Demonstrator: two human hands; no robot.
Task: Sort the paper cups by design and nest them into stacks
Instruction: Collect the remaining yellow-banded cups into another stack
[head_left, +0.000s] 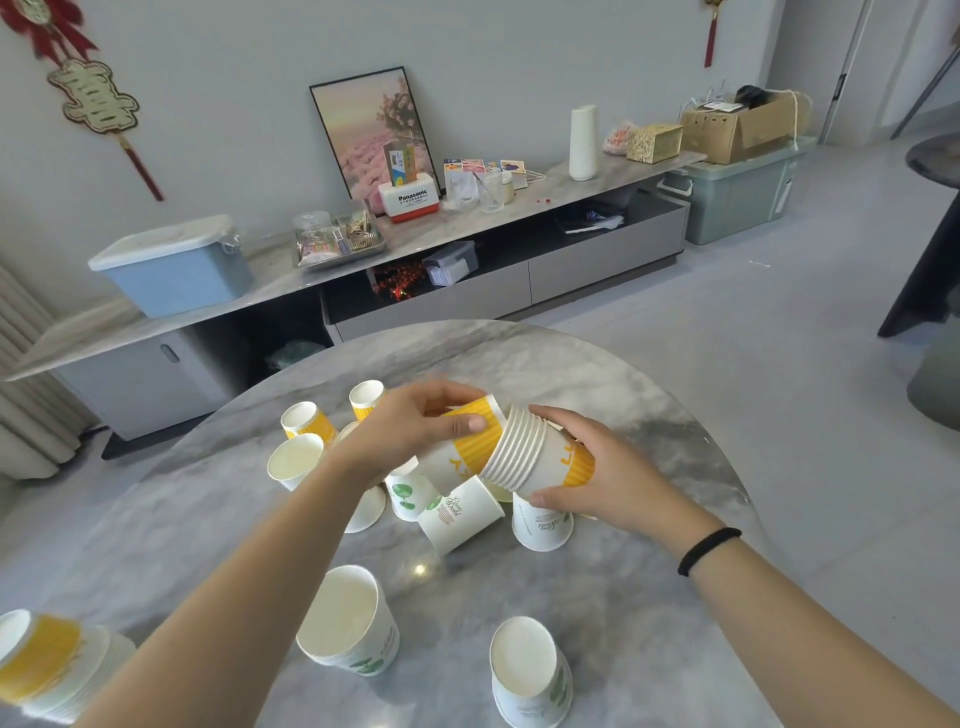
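Observation:
My right hand (597, 478) grips a nested stack of yellow-banded cups (530, 457), held sideways above the round marble table (649, 415). My left hand (415, 421) holds a single yellow-banded cup (470, 436) with its base pushed into the stack's mouth. Under the hands lie loose green-leaf cups (457, 514), some tipped over. More yellow cups (311, 421) stand at the back left. Two green-leaf stacks (348, 623) (530, 670) stand upright near the front. Another yellow stack (47, 660) lies at the front left edge.
Behind the table runs a low marble-topped cabinet (467, 228) with a blue lidded box (176, 270), a framed picture (374, 130) and small clutter. A dark table (930, 218) stands at the right over bare floor.

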